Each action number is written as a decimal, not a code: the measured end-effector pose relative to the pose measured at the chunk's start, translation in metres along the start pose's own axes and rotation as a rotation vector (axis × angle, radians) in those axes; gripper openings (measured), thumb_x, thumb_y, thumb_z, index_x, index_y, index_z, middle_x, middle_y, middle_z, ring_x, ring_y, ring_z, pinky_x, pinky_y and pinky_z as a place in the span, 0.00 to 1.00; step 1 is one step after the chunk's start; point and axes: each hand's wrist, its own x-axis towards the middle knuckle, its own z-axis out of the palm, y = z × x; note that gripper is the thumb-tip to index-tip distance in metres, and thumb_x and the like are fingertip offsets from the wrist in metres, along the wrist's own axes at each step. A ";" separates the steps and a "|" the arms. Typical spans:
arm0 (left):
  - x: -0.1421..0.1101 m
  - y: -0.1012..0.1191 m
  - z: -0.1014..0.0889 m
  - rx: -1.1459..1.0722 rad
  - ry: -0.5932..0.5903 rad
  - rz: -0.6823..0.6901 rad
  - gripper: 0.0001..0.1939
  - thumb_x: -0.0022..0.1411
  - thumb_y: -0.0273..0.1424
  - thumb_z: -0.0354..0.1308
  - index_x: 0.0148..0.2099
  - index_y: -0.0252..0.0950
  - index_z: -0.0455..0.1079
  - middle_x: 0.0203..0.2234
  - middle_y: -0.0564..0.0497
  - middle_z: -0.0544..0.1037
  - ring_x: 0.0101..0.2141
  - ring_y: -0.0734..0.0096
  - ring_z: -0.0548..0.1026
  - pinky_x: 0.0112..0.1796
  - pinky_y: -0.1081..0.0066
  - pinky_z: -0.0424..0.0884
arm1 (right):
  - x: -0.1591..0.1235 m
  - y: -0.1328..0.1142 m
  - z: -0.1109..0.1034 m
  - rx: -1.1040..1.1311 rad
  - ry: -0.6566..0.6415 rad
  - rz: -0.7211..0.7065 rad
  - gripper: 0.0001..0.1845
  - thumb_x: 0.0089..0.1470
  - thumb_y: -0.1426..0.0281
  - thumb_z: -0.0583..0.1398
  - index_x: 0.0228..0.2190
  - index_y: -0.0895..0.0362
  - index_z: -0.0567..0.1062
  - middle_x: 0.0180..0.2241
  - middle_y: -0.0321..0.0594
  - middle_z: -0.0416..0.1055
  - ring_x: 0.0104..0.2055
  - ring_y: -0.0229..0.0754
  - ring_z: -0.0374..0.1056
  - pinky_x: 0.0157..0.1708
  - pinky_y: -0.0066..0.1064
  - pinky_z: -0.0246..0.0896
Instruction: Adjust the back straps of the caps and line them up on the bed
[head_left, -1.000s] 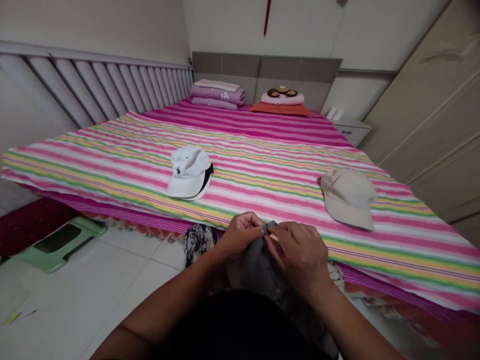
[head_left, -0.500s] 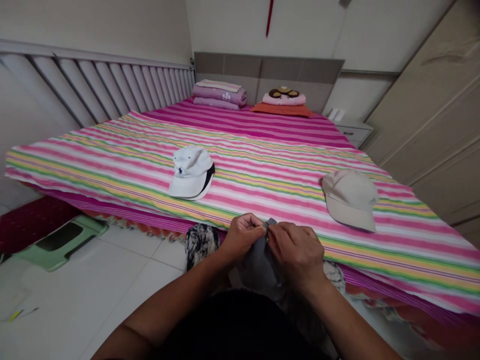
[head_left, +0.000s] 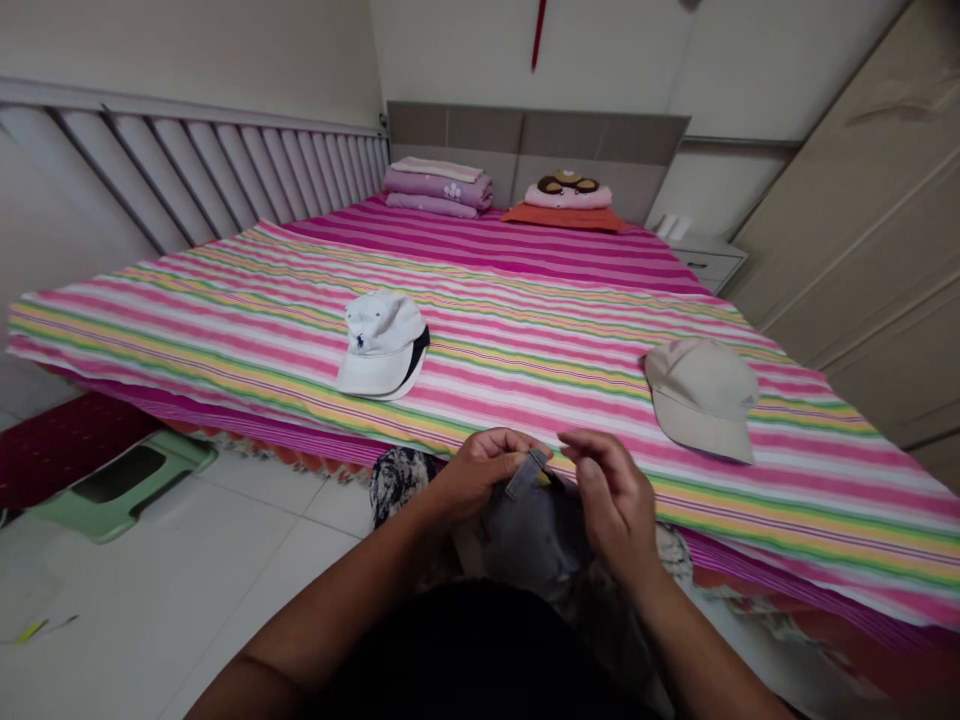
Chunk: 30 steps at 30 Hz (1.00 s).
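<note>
Grey cap (head_left: 534, 538) gripped in the left hand (head_left: 476, 474), its strap (head_left: 525, 474) angled toward the right hand (head_left: 610, 498), open and empty just beside.

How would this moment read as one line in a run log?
left hand: holds grey cap strap | right hand: held up, fingers curled

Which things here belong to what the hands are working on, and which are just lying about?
In hand:
left hand, pinching the strap of a grey cap
right hand, raised beside the strap, not touching it

Lying about:
white cap
beige cap
striped bedsheet
folded purple bedding
green plastic stool
</note>
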 end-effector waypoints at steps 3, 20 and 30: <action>0.001 0.010 -0.005 -0.005 -0.141 -0.040 0.08 0.46 0.31 0.63 0.28 0.31 0.70 0.36 0.47 0.73 0.33 0.73 0.70 0.37 0.71 0.63 | 0.011 0.011 -0.002 0.265 -0.391 0.338 0.14 0.51 0.59 0.54 0.33 0.56 0.71 0.32 0.40 0.70 0.35 0.44 0.65 0.35 0.33 0.58; -0.003 0.032 -0.005 0.547 -0.253 -0.056 0.14 0.43 0.29 0.63 0.34 0.32 0.66 0.23 0.56 0.69 0.24 0.81 0.65 0.26 0.79 0.59 | 0.012 0.007 0.000 0.981 -0.334 0.756 0.16 0.44 0.65 0.61 0.16 0.58 0.61 0.12 0.27 0.51 0.15 0.29 0.41 0.16 0.24 0.32; -0.005 0.033 -0.008 0.691 -0.178 0.004 0.10 0.52 0.33 0.56 0.33 0.30 0.71 0.25 0.51 0.74 0.27 0.77 0.68 0.29 0.77 0.62 | 0.012 0.006 -0.001 1.057 -0.354 0.712 0.15 0.47 0.66 0.60 0.16 0.58 0.61 0.11 0.27 0.51 0.14 0.29 0.42 0.16 0.24 0.35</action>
